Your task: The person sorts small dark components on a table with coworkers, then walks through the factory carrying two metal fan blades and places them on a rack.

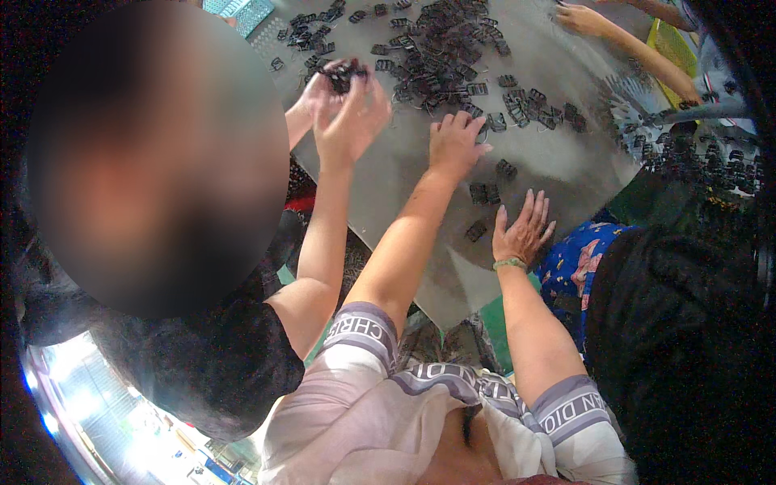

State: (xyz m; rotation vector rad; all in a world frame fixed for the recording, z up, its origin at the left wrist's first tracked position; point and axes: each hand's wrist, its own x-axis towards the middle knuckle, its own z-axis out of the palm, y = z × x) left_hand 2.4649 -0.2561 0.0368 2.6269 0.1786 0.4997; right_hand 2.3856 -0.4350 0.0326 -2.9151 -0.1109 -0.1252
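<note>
Many small black ribbed plastic clips [440, 48] lie heaped on a grey table [404, 190]. My left hand [459, 147] reaches to the near edge of the heap. Its fingers bend slightly over the closest clips, the thumb stands apart, and I see no clip gripped in it. Close to the table's near side, my right hand [524, 230], a green bracelet at its wrist, is open with fingers spread. Left of it lie a lone clip [475, 231] and a joined pair of clips [485, 193]; another clip [506, 168] sits farther off.
At my left, a co-worker's hands [352, 113] hold a bunch of black clips [343, 76] over the table. Another person's hand [584, 19] rests at the far right. A blue basket [246, 14] stands far left, a yellow one [672, 61] far right.
</note>
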